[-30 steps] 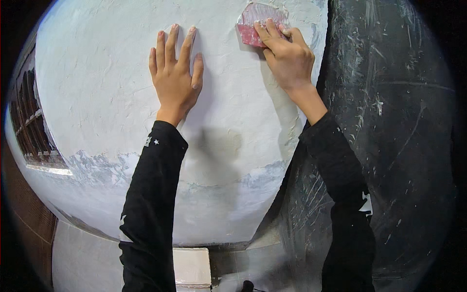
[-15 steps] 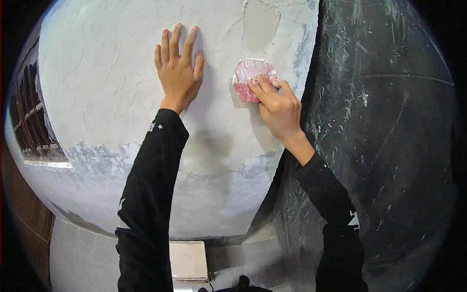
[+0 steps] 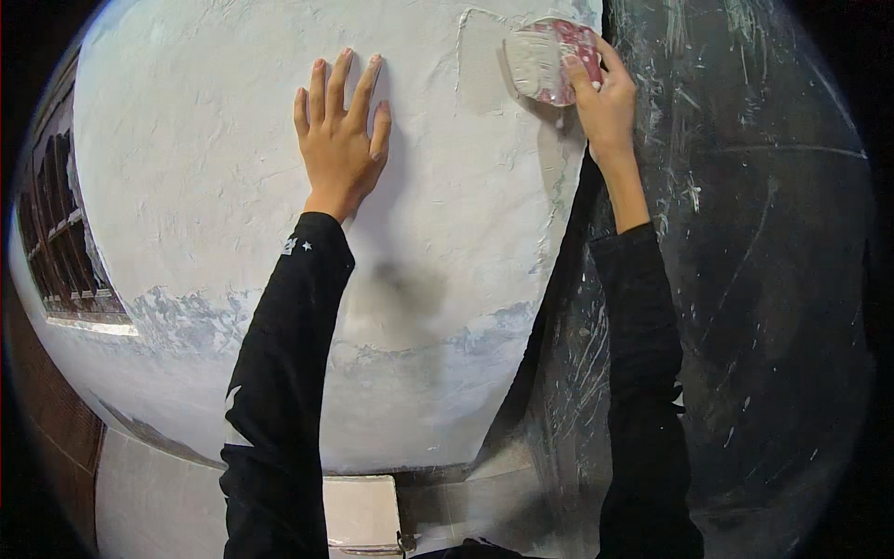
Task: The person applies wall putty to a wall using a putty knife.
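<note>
the left hand (image 3: pixel 340 154) is spread flat, palm away, fingers (image 3: pixel 318 93) pointing up and slightly apart, thumb (image 3: pixel 380 132) angled out to the right. its black-sleeved forearm (image 3: pixel 279 373) leans rightward toward the top. the right hand (image 3: pixel 605 102) is bent in a pinching grip, its thumb in front, above a bare wrist (image 3: pixel 619 168) and a nearly upright, sleeved right forearm (image 3: pixel 644 373).

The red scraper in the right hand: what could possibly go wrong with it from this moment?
The red scraper is coated with pale paste, so some might drop to the floor. The right hand is close to the right edge of the white wall, so a wide stroke could perhaps smear paste on the dark surface beyond.
</note>
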